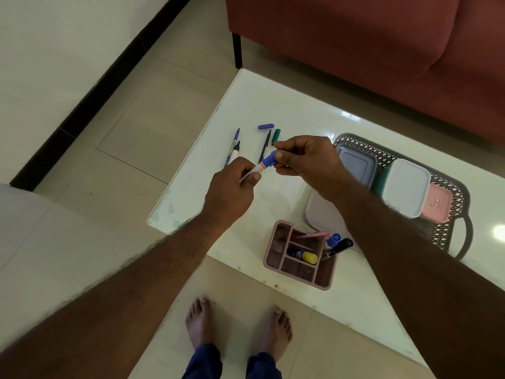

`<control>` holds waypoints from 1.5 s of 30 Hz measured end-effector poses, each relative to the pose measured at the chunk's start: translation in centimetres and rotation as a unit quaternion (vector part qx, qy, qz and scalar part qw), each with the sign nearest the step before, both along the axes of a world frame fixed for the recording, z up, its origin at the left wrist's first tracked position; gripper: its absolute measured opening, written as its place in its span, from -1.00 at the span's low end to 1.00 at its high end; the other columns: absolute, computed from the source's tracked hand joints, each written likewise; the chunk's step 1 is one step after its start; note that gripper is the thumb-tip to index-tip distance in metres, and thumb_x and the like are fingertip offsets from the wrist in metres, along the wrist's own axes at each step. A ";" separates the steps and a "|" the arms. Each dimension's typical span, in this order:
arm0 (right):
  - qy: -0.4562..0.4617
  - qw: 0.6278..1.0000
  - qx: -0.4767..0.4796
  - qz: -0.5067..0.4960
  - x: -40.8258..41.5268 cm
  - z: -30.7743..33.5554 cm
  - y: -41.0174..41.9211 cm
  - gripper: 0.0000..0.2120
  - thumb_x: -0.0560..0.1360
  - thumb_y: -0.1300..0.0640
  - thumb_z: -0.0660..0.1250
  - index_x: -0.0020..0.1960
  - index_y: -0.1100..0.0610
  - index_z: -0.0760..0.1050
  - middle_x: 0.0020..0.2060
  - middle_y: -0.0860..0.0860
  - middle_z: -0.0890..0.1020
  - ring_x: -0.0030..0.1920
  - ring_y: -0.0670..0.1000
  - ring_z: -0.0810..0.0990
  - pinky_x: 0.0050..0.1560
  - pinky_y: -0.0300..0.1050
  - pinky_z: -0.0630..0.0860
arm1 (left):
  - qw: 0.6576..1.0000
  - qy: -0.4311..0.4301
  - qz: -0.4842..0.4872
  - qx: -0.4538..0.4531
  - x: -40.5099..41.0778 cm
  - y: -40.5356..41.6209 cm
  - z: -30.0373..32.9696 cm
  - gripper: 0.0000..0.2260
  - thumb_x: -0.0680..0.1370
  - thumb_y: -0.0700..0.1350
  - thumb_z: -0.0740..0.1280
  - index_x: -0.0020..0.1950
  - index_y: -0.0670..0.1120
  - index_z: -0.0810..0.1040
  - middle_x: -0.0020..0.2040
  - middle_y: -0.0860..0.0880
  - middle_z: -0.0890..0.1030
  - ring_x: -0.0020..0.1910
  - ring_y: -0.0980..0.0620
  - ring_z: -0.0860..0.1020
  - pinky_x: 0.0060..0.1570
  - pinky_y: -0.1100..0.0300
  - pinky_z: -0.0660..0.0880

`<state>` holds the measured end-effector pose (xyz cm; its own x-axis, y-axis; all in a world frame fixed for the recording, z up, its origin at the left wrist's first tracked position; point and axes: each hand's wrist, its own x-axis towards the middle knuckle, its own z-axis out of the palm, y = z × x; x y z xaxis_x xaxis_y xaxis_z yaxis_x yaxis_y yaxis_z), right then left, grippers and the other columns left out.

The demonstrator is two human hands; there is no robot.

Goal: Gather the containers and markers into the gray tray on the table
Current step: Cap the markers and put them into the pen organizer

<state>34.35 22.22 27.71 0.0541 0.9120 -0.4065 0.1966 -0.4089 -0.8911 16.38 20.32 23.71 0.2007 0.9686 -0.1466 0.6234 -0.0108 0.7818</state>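
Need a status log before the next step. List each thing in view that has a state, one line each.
blue marker: held by both hands, cap end in right fingers
left hand: grips marker barrel
right hand: pinches marker's cap end
loose blue cap: lying on table
green cap: lying on table
gray tray: holds lidded containers
white-lidded container: closed, in tray
pink organizer: on table, holds markers

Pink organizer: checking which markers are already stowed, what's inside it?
The pink organizer holds a yellow-capped marker, blue marker, black marker and pink pen; its deeper contents are hidden.
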 end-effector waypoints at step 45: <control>-0.405 0.910 0.035 0.077 6.0 -1.0 -22.0 -0.70 0.57 0.06 0.35 0.28 0.06 0.55 0.07 -0.01 0.65 -0.02 0.01 0.61 -0.04 -0.18 0.50 | 0.926 0.247 -0.278 0.060 6.0 -10.2 -3.3 -0.47 0.64 0.17 0.12 0.53 -0.07 0.26 0.56 -0.10 0.23 0.56 -0.12 0.13 0.48 -0.05 0.16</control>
<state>40.32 0.24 26.70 0.1793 0.9562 -0.2312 0.8512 -0.2686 -0.4508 22.34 10.14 20.36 0.6112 0.7504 -0.2518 0.7764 -0.5066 0.3748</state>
